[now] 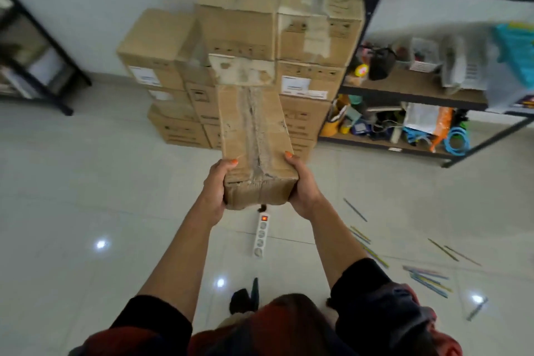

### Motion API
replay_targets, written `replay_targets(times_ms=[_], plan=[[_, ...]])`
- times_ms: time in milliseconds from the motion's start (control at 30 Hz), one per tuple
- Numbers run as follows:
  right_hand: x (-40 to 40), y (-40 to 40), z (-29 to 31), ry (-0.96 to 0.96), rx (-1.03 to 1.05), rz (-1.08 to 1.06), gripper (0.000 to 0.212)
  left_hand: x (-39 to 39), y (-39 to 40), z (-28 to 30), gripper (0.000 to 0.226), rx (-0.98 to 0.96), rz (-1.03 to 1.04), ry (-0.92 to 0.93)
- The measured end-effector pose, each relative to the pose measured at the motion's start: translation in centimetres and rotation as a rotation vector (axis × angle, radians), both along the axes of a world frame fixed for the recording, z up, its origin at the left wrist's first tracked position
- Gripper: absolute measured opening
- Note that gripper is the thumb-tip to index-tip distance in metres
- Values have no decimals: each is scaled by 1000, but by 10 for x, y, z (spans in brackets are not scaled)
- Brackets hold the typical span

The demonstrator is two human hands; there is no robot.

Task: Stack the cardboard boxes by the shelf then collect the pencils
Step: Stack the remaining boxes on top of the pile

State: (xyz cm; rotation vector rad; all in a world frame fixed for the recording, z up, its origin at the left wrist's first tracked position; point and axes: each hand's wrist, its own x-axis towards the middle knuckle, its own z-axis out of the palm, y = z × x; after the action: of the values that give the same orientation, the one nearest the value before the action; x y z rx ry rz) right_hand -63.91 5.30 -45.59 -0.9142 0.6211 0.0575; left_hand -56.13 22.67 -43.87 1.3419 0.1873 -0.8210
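Carrying a long, worn brown cardboard box with a taped seam, the person is holding it out toward the pile of brown cardboard boxes standing against the wall just beside the black metal shelf. The left hand and right hand are both clamping the box's near end, one on each side, thumbs on top. Stacking is looking well advanced: roughly nine or ten boxes are already sitting in the pile, though the blur is making an exact count hard, and one more is coming in. The coloured pencils are still lying scattered on the pale tiled floor, roughly fifteen of them, all uncollected. One white power strip is lying below the box.
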Motion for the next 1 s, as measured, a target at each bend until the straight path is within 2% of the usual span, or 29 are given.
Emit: replay_targets(times_ms=[67,167,233,367,500,633,767,900,1000], plan=[[33,26,4,15,-37,24,47,27,29,2,73,18,64,-9],[77,56,12,63,-167,53,61,64,60,3,55,5,83,-34],[105,66,15,54,-282,81,48,88,75,2,52,-5,131,-44],[163,77,17,21,-497,117,55,139,96,-8,67,-22,234,-56],[220,84,16,-15,-594,108,40,193,109,-19,77,-22,246,-71],[298,91,20,14,-800,123,42,274,114,-24,82,22,253,-86],[365,93,33,-29,-965,97,33,345,108,-14,80,29,249,-111],[414,92,42,-87,-1316,130,23,393,97,-3,74,4,238,-149],[439,92,46,-100,-1462,164,21,419,87,0,69,0,238,-147]])
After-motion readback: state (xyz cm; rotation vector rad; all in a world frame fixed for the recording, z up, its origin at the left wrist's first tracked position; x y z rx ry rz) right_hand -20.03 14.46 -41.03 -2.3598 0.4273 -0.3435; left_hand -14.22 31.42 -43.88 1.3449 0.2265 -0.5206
